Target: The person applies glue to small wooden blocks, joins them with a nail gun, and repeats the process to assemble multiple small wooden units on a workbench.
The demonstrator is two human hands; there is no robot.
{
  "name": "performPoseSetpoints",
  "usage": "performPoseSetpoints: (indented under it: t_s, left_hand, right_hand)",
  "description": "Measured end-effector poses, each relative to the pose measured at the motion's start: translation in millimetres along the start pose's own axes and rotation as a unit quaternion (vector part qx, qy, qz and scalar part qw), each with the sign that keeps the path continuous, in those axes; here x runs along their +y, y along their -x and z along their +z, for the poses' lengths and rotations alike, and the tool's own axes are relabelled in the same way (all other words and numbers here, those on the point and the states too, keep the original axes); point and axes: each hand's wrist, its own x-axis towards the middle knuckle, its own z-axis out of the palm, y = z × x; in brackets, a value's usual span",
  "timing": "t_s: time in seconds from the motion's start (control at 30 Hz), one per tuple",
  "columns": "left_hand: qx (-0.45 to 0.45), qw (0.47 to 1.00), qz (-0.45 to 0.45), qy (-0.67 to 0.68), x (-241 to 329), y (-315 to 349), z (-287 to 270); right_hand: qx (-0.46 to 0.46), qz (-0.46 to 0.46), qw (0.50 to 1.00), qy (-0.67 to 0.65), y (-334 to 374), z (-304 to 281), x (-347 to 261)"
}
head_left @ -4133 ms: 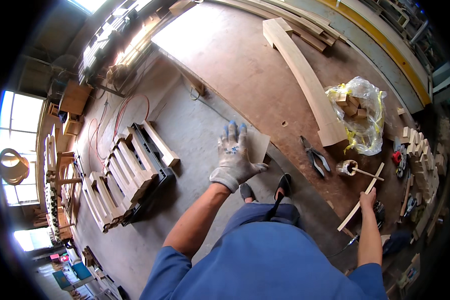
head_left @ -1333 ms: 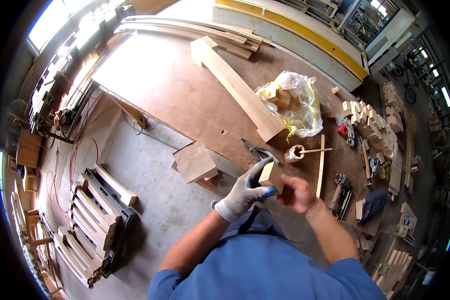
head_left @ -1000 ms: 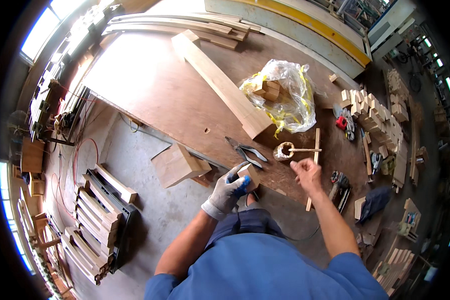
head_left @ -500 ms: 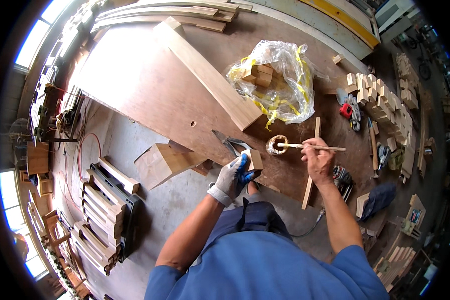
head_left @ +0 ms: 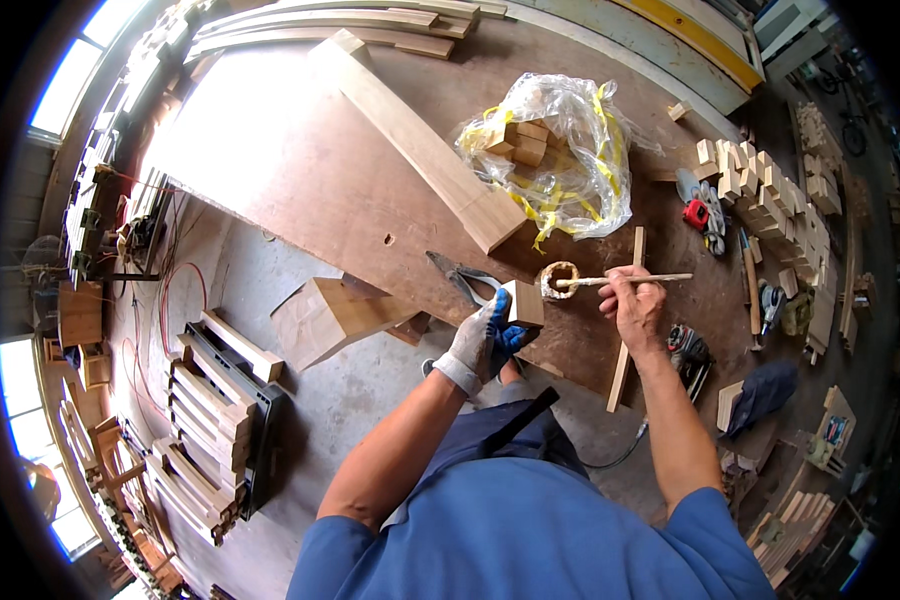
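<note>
My left hand (head_left: pixel 479 345), in a white and blue work glove, is closed round a small wooden block (head_left: pixel 526 303) above the table's near edge. Bare, my right hand (head_left: pixel 634 303) pinches the handle of a thin brush (head_left: pixel 660 278). The brush lies nearly level, its tip inside a small round pot (head_left: pixel 558 280) with a crusted, yellowish rim. The pot stands just right of the block. Behind my left hand a pair of pliers (head_left: pixel 458 275) rests on the table, jaws toward the far left. Under my right wrist runs a narrow wooden strip (head_left: pixel 622 365).
A clear plastic bag (head_left: pixel 610 160) with wooden blocks lies beyond the pot, beside a long thick beam (head_left: pixel 420 145). At right are a red tape measure (head_left: pixel 692 217), a hammer (head_left: pixel 748 290), a power tool (head_left: pixel 688 350) and stacked blocks (head_left: pixel 770 195). Wooden pieces (head_left: pixel 205 430) are stacked at left.
My left hand has moved right with the block, closer to the pot, and the block has turned. My right hand stays almost in place, the brush tip still in the pot.
</note>
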Motion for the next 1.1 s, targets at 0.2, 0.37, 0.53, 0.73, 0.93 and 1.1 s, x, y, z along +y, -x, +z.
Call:
performPoseSetpoints:
  t_s: [0.2,0.37,0.53,0.73,0.93,1.1]
  left_hand:
    - [0.008,0.999,-0.032,-0.006,1.6,-8.2,-9.1]
    - [0.002,1.0,-0.019,0.016,-1.7,-12.1,-9.9]
    - [-0.019,0.999,-0.031,0.007,-3.2,-20.0,-15.6]
    - [-0.013,0.999,-0.045,0.022,-2.2,-25.4,-10.7]
    - [-0.034,0.997,-0.054,0.033,-2.6,-21.3,-0.1]
    - [-0.03,0.998,-0.054,0.01,-1.7,-19.0,3.3]
  right_hand:
    - [-0.016,0.007,1.0,0.01,1.9,1.6,-0.2]
    - [0.03,0.016,0.999,-0.019,3.5,-9.8,-7.1]
    - [0.029,0.056,0.997,-0.053,9.5,-13.1,-1.4]
    - [0.033,0.061,0.992,-0.103,14.6,-31.6,-6.1]
    - [-0.03,0.044,0.982,-0.179,41.8,-27.2,-33.1]
    - [-0.042,0.017,0.988,-0.147,48.2,-11.1,-34.3]
